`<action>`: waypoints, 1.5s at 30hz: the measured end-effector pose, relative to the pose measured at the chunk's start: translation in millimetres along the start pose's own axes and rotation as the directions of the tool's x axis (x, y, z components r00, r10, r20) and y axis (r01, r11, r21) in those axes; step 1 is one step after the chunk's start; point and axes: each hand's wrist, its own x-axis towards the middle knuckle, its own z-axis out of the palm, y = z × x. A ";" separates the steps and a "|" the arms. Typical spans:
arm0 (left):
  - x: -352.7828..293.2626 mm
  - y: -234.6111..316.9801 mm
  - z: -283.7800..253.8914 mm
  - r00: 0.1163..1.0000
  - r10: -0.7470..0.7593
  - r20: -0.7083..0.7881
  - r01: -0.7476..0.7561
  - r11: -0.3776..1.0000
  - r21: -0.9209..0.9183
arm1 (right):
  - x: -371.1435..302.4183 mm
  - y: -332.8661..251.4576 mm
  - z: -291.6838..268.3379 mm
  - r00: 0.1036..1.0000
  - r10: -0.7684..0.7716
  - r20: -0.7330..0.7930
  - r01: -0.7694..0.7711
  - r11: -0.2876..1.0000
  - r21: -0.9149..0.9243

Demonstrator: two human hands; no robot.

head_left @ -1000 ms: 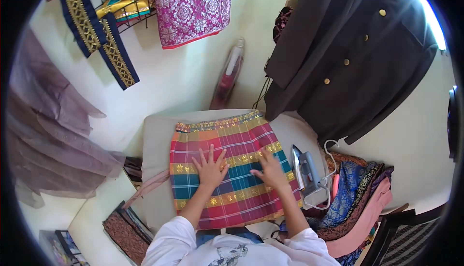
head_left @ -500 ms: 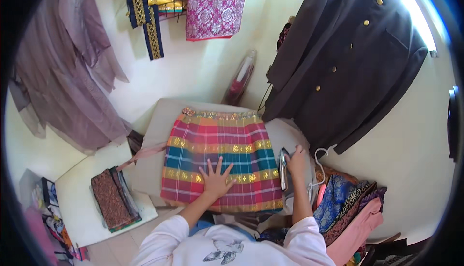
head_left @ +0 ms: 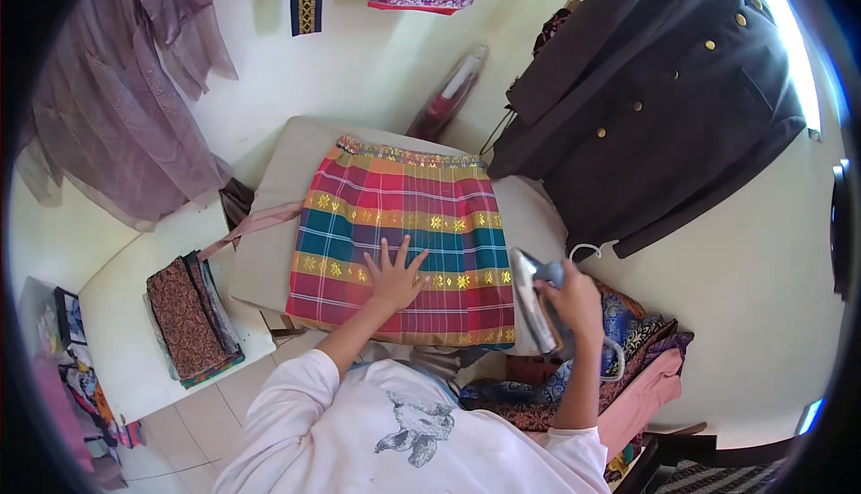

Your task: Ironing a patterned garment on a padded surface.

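Left hand (head_left: pixel 395 284): fingers spread flat on the plaid skirt, probably steadying the cloth.
Right hand (head_left: pixel 577 304): fingers wrapped round the handle of the electric iron (head_left: pixel 532 311), tilted; blur hides whether it touches the skirt's side edge.
Plaid skirt (head_left: pixel 386 191): under the left fingers, gathered waistband beyond them.
Ironing board (head_left: pixel 280 164): grey cover showing left of the left fingers.
Folded fabrics (head_left: pixel 659 367): right of the right fingers, limiting room there.

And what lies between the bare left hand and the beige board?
In the head view, a multicoloured plaid skirt lies under the left hand, over the board.
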 end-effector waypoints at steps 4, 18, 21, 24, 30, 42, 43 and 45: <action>15.8 -13.7 -8.8 1.000 0.013 -0.011 -0.016 0.961 -0.276 | 11.7 -38.9 67.0 0.991 -0.114 0.076 0.106 0.989 0.101; 54.3 -99.1 -27.8 0.903 0.301 -0.305 -0.395 0.862 -0.317 | 49.7 -150.2 161.7 0.968 -0.244 0.059 0.240 0.969 0.064; 72.1 -111.7 -19.9 0.862 0.413 -0.295 -0.485 0.841 -0.239 | 55.3 -156.3 159.2 0.977 -0.199 0.075 0.194 0.979 0.060; 89.8 -120.5 -17.3 0.849 0.464 -0.253 -0.512 0.840 -0.179 | 52.4 -151.4 161.9 0.972 -0.225 0.063 0.221 0.973 0.061; 95.2 -109.7 -24.0 0.909 0.405 -0.099 -0.410 0.912 -0.032 | 39.1 -108.1 152.0 0.997 -0.055 0.057 0.055 0.998 -0.002; 89.1 -104.5 -14.5 0.905 0.379 -0.194 -0.366 0.925 0.100 | 102.2 -98.8 150.9 0.999 0.031 -0.025 -0.031 1.000 0.002; 90.2 -105.6 -13.9 0.908 0.379 -0.181 -0.365 0.925 0.105 | 117.3 -100.1 147.5 1.000 -0.004 -0.026 0.004 1.000 0.009; 92.8 -107.6 -9.4 0.903 0.375 -0.210 -0.360 0.927 0.106 | 144.9 -98.8 151.3 0.995 -0.084 -0.050 0.085 0.996 0.025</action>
